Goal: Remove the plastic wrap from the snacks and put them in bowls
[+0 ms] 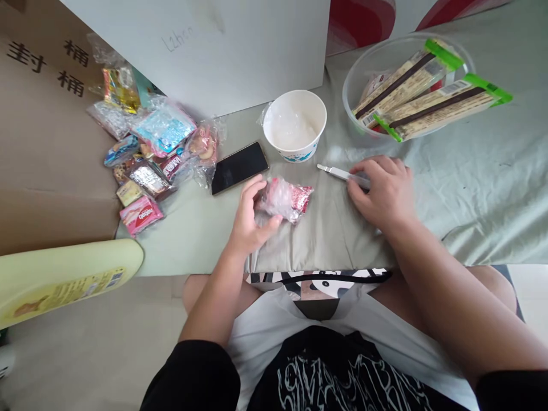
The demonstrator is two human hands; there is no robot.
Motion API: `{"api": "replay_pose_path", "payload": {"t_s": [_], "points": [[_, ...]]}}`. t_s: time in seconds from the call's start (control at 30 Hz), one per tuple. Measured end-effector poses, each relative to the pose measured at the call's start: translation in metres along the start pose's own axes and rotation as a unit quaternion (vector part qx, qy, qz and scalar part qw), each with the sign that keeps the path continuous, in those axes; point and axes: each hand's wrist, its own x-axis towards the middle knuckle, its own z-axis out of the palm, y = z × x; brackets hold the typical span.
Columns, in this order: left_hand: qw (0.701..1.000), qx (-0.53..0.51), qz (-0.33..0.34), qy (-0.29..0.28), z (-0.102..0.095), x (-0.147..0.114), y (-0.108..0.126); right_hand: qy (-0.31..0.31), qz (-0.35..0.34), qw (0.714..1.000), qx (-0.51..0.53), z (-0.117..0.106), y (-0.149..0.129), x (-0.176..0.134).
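Note:
My left hand (250,220) is curved around the left side of a small pink snack packet (285,198) in crinkled clear plastic. Its thumb and fingers rest against the plastic, and the packet lies on the cloth. Between the thumb and fingers of my right hand (385,191) is the handle of a slim craft knife (338,172), low over the cloth, its blade pointing left. Part of the handle is hidden under the fingers. Just beyond the packet stands a white paper bowl (295,123) with some clear plastic inside. A black phone (240,167) lies left of the bowl.
Several wrapped snacks (160,134) are heaped at the left against a cardboard box (51,148). A clear plastic tub (353,85) at the right holds long snack packs (445,105) that stick out over its rim. A yellow bottle (72,268) lies at the near left edge.

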Motion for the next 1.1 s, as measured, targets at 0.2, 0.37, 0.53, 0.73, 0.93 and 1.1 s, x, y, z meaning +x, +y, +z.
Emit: {"api": "replay_pose_path", "payload": {"t_s": [0.2, 0.37, 0.53, 0.73, 0.93, 1.1], "points": [[0.996, 0.078, 0.032, 0.010, 0.007, 0.002, 0.013, 0.035, -0.059, 0.995, 0.068, 0.003, -0.021, -0.005], [0.990, -0.029, -0.121, 0.064, 0.008, 0.003, 0.023, -0.070, -0.163, 0.951, 0.252, 0.010, -0.035, -0.011], [0.931, -0.259, -0.247, 0.068, 0.007, 0.006, 0.030, -0.126, -0.182, 0.935, 0.279, 0.015, -0.037, -0.014], [0.925, -0.247, -0.235, 0.171, -0.001, 0.014, 0.027, -0.093, -0.156, 0.949, 0.259, 0.011, -0.039, -0.012], [0.942, -0.091, -0.204, 0.252, -0.019, 0.014, 0.003, 0.037, -0.043, 0.957, 0.284, -0.001, -0.028, -0.006], [0.972, 0.112, -0.024, 0.203, -0.022, 0.012, 0.005, 0.131, -0.001, 0.951, 0.278, -0.012, -0.018, -0.001]]}}
